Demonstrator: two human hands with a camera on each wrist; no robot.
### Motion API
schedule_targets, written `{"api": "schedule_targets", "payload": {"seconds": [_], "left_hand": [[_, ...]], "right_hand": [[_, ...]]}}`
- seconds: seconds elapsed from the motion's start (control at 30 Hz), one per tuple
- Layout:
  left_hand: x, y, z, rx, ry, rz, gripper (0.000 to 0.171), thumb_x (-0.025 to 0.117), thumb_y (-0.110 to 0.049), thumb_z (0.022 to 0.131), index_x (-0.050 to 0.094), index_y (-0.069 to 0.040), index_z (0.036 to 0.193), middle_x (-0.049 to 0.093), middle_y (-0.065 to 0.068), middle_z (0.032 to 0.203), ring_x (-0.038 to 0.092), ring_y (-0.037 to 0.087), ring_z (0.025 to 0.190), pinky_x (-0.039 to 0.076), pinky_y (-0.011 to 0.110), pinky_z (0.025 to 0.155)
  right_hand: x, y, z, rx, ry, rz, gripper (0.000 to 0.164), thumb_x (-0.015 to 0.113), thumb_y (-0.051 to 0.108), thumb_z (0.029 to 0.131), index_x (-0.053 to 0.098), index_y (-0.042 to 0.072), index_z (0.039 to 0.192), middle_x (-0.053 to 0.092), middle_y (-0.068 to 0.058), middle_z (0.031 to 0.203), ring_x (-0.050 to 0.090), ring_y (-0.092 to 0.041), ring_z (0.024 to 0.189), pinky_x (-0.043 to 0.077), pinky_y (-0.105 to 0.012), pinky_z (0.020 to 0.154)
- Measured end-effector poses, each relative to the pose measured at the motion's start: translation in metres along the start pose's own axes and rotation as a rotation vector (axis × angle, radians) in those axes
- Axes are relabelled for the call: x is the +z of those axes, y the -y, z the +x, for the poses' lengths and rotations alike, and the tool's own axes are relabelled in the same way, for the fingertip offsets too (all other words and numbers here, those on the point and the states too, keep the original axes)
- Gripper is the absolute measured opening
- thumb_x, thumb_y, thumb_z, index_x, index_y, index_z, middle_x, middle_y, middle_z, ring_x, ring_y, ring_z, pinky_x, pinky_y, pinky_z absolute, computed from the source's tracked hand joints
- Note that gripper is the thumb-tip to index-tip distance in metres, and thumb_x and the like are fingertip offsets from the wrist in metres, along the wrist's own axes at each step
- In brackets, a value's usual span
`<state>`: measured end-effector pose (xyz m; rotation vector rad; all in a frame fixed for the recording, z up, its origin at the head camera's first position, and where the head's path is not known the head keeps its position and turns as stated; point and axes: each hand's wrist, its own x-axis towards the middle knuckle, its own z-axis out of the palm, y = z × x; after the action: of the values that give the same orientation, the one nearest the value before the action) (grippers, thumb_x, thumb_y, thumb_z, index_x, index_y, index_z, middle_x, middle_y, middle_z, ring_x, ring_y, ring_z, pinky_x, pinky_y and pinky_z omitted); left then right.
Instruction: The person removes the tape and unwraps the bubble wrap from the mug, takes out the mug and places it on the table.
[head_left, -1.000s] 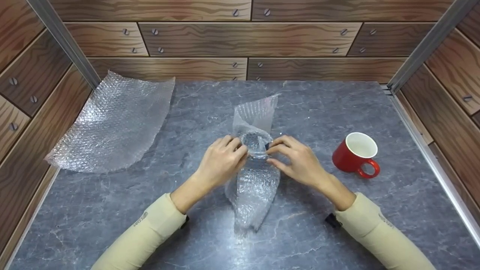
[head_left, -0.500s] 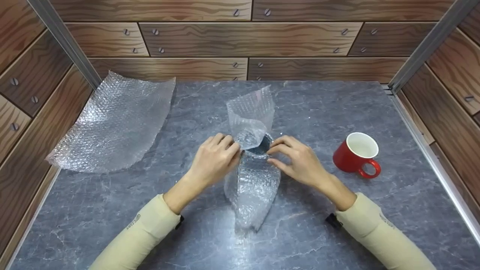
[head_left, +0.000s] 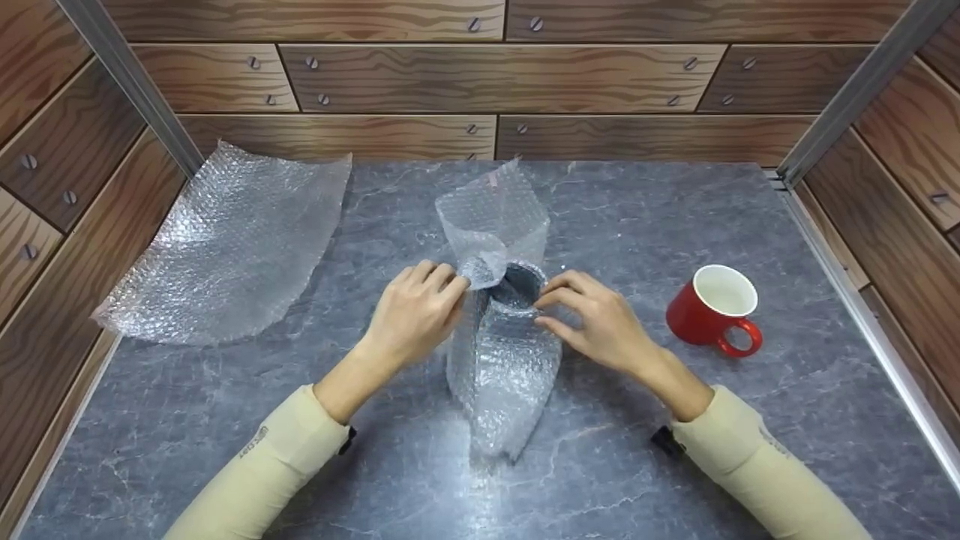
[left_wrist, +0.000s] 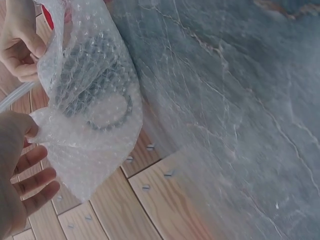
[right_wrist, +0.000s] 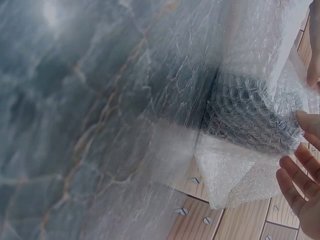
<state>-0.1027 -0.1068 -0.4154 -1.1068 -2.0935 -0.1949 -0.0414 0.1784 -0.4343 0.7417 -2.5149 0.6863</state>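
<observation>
A dark mug [head_left: 523,283] stands mid-table inside a sheet of bubble wrap [head_left: 517,382]; its round opening shows at the top. In the left wrist view a dark loop, like the mug's handle [left_wrist: 129,112], shows through the bubbles. My left hand [head_left: 416,311] pinches a corner of the wrap between thumb and index finger, holding it left of the opening; its other fingers extend loosely, seen in the left wrist view. My right hand [head_left: 596,319] pinches the wrapped rim from the right, thumb and fingertips at the edge. Wrap tails stretch toward the back and front.
A red mug [head_left: 697,315] with a white inside stands to the right, handle toward the front right. Another bubble wrap sheet [head_left: 247,247] lies at the back left. Wood-patterned walls [head_left: 495,79] and metal rails [head_left: 862,322] bound the grey marbled table [head_left: 637,465].
My left hand has drawn the wrap's corner leftward off the mug, uncovering its dark opening. The back tail has swung left with it. My right hand has stayed at the rim.
</observation>
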Motion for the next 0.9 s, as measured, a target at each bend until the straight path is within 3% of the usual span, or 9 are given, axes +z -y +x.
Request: {"api": "schedule_targets", "payload": {"seconds": [0.43,0.77,0.9], "left_hand": [[-0.001,0.014,-0.004,-0.050,0.035,0.022,0.020,0.073,-0.007,0.089,0.069,-0.011,0.108,0.072,0.003,0.095,0.067,0.023,0.084,0.058,0.033,0.067],[-0.004,0.023,-0.006,-0.120,0.122,0.026,0.048,0.073,-0.009,0.089,0.062,-0.007,0.135,0.072,0.011,0.126,0.072,0.029,0.109,0.065,0.037,0.087],[-0.006,0.027,-0.008,-0.126,0.153,0.042,0.054,0.074,-0.009,0.087,0.059,-0.007,0.140,0.068,0.014,0.134,0.069,0.032,0.117,0.065,0.038,0.084]], "right_hand": [[-0.001,-0.001,-0.001,-0.006,0.000,-0.007,0.020,0.085,0.024,0.089,0.078,0.014,0.104,0.074,-0.005,0.111,0.072,-0.021,0.103,0.064,-0.038,0.091],[0.000,0.000,-0.001,-0.003,0.006,-0.007,0.020,0.085,0.023,0.089,0.078,0.013,0.105,0.074,-0.005,0.111,0.072,-0.020,0.102,0.064,-0.038,0.092],[-0.001,-0.001,-0.001,-0.005,0.008,-0.006,0.020,0.085,0.024,0.089,0.078,0.013,0.105,0.074,-0.006,0.111,0.072,-0.020,0.102,0.064,-0.038,0.092]]}}
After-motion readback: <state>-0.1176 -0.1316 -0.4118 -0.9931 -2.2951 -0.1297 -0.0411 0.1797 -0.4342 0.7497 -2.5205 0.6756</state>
